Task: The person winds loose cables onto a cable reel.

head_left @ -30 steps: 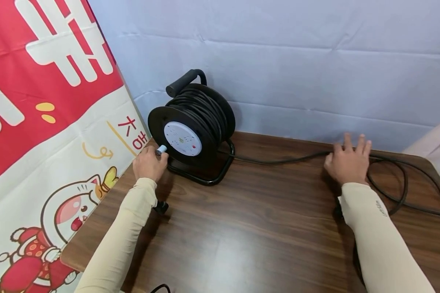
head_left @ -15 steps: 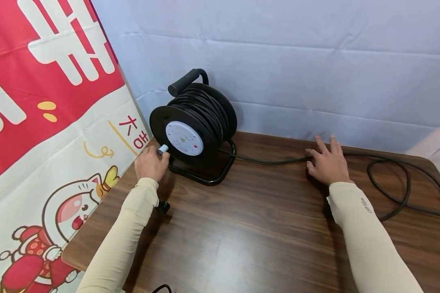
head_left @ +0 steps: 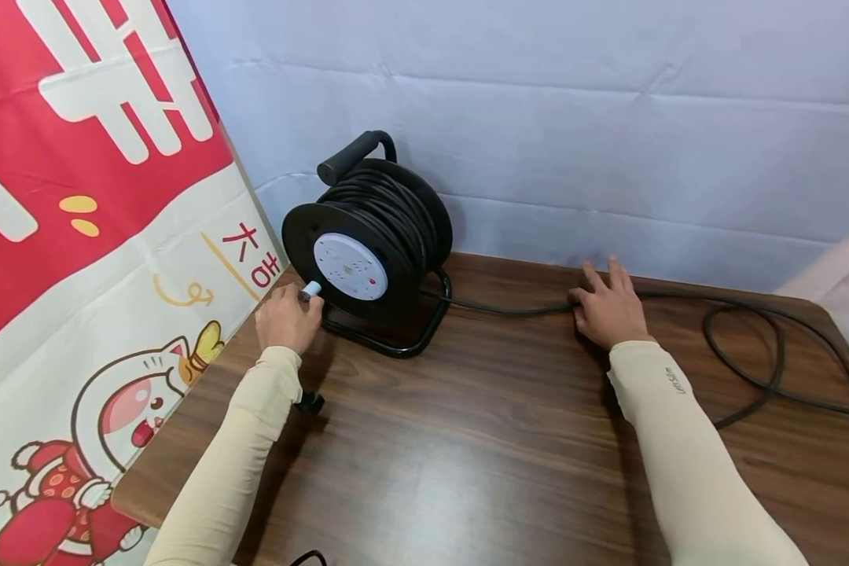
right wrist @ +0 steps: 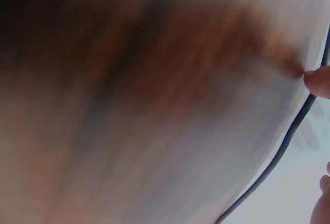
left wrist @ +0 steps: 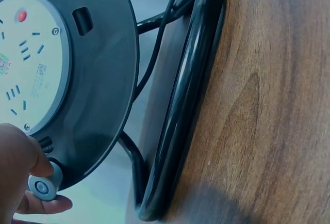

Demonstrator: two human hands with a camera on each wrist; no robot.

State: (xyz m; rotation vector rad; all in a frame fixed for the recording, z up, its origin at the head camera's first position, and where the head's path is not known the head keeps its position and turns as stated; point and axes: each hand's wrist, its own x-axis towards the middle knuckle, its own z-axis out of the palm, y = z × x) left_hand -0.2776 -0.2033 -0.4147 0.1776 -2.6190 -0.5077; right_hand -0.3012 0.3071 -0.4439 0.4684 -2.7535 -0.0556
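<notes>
At the back left of the table stands a black cable reel (head_left: 406, 212) with a white socket plate (head_left: 350, 266). My left hand (head_left: 288, 318) pinches the light-coloured crank knob (left wrist: 46, 185) low on the reel's face, as the left wrist view also shows. From the reel a black cable (head_left: 495, 309) runs right along the table's back. My right hand (head_left: 611, 310) pinches this cable with thumb and forefinger, other fingers spread. In the right wrist view a fingertip (right wrist: 317, 82) sits on the cable; most of that view is blurred.
Past my right hand the cable lies in a loose loop (head_left: 778, 346) on the wooden table (head_left: 467, 440). A pale cloth (head_left: 538, 141) hangs behind, and a printed red and white banner (head_left: 148, 259) hangs at left. A dark wire (head_left: 310, 556) shows at the near edge.
My right hand has moved left along the cable, toward the reel. My left hand stays at the knob, the reel has not visibly turned, and the loop at right looks nearly unchanged.
</notes>
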